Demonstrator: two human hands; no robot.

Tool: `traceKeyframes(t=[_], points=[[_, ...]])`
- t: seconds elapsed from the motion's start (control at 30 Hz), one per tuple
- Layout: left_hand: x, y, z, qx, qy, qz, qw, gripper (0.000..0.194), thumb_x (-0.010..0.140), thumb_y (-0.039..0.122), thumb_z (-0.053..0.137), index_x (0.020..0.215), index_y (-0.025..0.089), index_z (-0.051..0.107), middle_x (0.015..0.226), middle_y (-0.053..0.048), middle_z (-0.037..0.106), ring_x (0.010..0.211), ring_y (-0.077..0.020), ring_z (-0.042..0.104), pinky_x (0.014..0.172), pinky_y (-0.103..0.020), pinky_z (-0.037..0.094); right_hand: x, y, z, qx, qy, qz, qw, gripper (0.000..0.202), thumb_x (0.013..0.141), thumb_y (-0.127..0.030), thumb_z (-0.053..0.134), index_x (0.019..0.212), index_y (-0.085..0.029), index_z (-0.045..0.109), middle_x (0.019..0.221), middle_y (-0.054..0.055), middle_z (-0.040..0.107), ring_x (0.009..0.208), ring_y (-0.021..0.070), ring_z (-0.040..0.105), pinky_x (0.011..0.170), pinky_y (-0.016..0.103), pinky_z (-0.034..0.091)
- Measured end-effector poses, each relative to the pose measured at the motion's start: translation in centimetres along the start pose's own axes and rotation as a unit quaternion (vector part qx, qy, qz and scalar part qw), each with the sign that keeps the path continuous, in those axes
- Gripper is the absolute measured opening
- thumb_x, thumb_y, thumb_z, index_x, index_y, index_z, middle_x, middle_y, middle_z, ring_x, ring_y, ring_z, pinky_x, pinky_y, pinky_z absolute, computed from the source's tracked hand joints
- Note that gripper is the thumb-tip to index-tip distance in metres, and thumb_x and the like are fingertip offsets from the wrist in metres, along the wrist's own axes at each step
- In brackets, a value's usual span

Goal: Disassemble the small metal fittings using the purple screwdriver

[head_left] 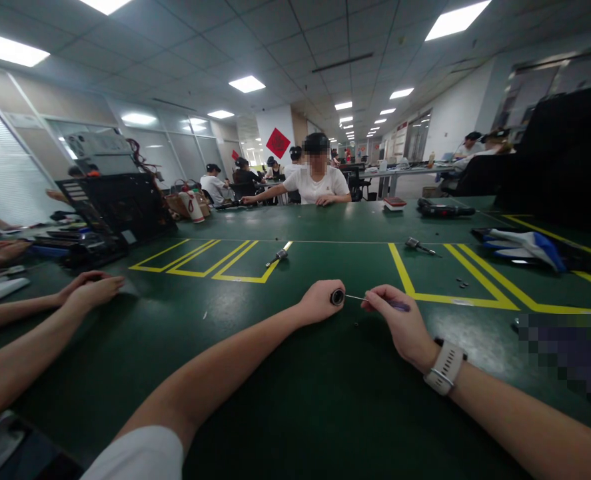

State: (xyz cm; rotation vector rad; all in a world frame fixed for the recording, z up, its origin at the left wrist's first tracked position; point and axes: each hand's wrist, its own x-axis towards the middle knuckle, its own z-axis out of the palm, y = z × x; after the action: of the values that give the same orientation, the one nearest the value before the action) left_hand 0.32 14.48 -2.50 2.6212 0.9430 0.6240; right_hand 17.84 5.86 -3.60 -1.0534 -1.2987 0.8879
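Observation:
My left hand (pixel 320 301) is closed around a dark cylindrical part (pixel 337 297), whose round ringed end faces me. Between the fingers of my right hand (pixel 394 313) is a thin screwdriver (pixel 402 306) with a purple handle. Its slim metal shaft points left and reaches the side of the part; whether the tip is seated in it I cannot tell. A tiny dark piece (pixel 356 324) lies on the green table (pixel 295 413) below the shaft. Beyond my hands rest two chuck-like metal parts with shafts, one on the left (pixel 278 257) and one on the right (pixel 419 247).
Yellow tape (pixel 240 279) marks out boxes on the table. Several small dark pieces (pixel 462 283) lie right of centre. Blue-white gloves (pixel 528 248), a black tool (pixel 445 209) and a red box (pixel 394 204) stand farther off. A co-worker's hands (pixel 92 290) are at left; another person sits opposite.

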Motion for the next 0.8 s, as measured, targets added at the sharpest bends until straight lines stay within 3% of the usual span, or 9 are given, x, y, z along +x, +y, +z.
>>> traceKeyframes(t=[0.17, 0.37, 0.53, 0.8], points=[[-0.1, 0.5, -0.1, 0.033, -0.023, 0.026, 0.999, 0.003, 0.075, 0.017, 0.057, 0.075, 0.016, 0.054, 0.070, 0.001, 0.056, 0.065, -0.0125, 0.052, 0.058, -0.023, 0.037, -0.7, -1.8, 0.4, -0.083, -0.046, -0.030, 0.995, 0.015, 0.084, -0.029, 0.061, 0.081, -0.015, 0.062, 0.077, -0.001, 0.062, 0.073, 0.0136, 0.059, 0.069, 0.032, 0.048], [-0.2, 0.7, -0.2, 0.060, -0.022, 0.045, 0.997, 0.002, 0.076, 0.017, 0.056, 0.076, 0.016, 0.054, 0.072, -0.001, 0.057, 0.068, -0.0143, 0.053, 0.063, -0.025, 0.039, -1.0, -2.2, 0.6, -0.113, -0.050, -0.019, 0.992, 0.015, 0.084, -0.027, 0.060, 0.075, -0.015, 0.060, 0.071, -0.003, 0.058, 0.066, 0.0118, 0.056, 0.065, 0.030, 0.047], [-0.3, 0.5, -0.4, 0.057, -0.022, 0.058, 0.996, 0.003, 0.076, 0.016, 0.056, 0.078, 0.016, 0.054, 0.074, 0.000, 0.057, 0.070, -0.0134, 0.054, 0.065, -0.024, 0.041, -0.3, -1.3, 0.2, -0.046, -0.061, 0.032, 0.997, 0.017, 0.087, -0.031, 0.058, 0.085, -0.014, 0.061, 0.085, 0.001, 0.064, 0.078, 0.0145, 0.061, 0.072, 0.035, 0.050], [-0.2, 0.3, -0.2, 0.056, -0.032, 0.078, 0.995, 0.002, 0.078, 0.017, 0.054, 0.080, 0.016, 0.055, 0.076, -0.001, 0.057, 0.072, -0.0134, 0.054, 0.067, -0.024, 0.042, 0.4, -0.4, -0.4, 0.072, -0.088, 0.108, 0.988, 0.020, 0.088, -0.031, 0.056, 0.099, -0.014, 0.060, 0.096, 0.004, 0.064, 0.081, 0.0154, 0.063, 0.072, 0.035, 0.052]])
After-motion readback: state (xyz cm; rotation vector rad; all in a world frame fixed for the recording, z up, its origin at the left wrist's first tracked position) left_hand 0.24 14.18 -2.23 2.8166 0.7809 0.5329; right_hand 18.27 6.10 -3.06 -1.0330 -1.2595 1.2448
